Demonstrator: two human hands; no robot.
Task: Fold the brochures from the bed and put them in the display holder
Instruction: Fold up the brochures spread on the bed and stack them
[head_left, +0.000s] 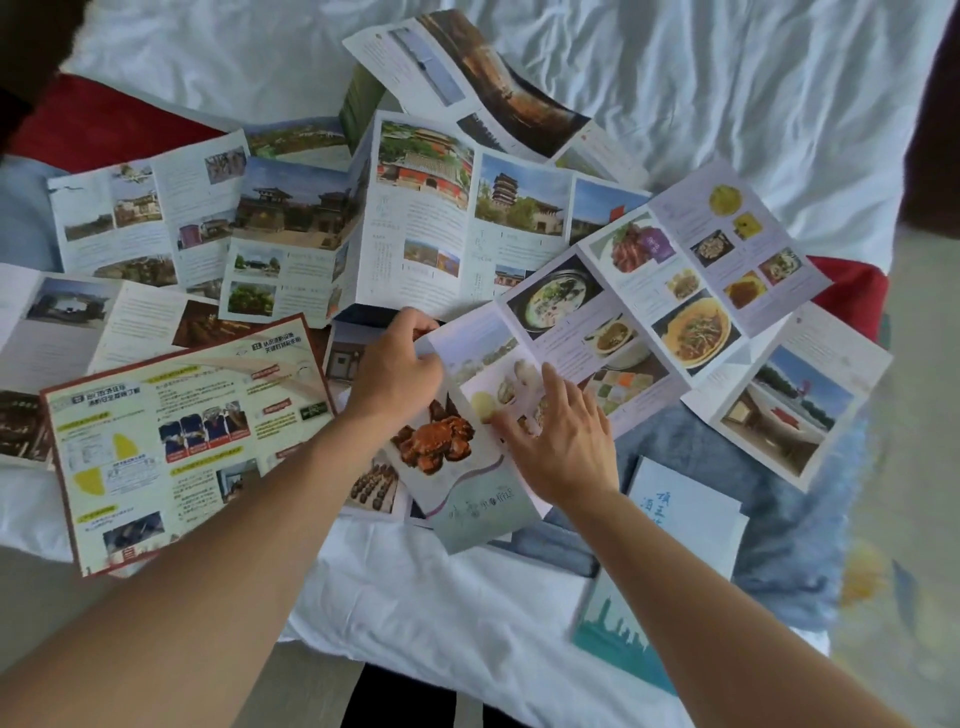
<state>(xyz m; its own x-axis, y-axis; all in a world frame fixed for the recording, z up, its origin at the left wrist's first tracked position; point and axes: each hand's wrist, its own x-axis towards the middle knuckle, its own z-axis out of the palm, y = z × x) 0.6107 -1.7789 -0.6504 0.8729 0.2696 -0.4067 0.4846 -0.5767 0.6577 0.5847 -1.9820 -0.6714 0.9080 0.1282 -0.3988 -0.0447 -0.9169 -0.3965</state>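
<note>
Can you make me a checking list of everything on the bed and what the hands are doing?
Surface: white sheet, wrinkled.
Job's things: unfolded brochures spread out; food brochure partly folded; display holder not seen.
Clutter: red-bordered leaflet, white booklet, blue fuzzy blanket, red cloth.
Grips: left hand pinches the food brochure's panel; right hand presses it flat.
Cables: nothing seen.
Surroundings: floor at right.

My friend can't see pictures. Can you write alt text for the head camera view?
Two hands fold a food brochure on a bed strewn with unfolded brochures: the left hand pinches its edge, the right hand presses it flat.
</note>
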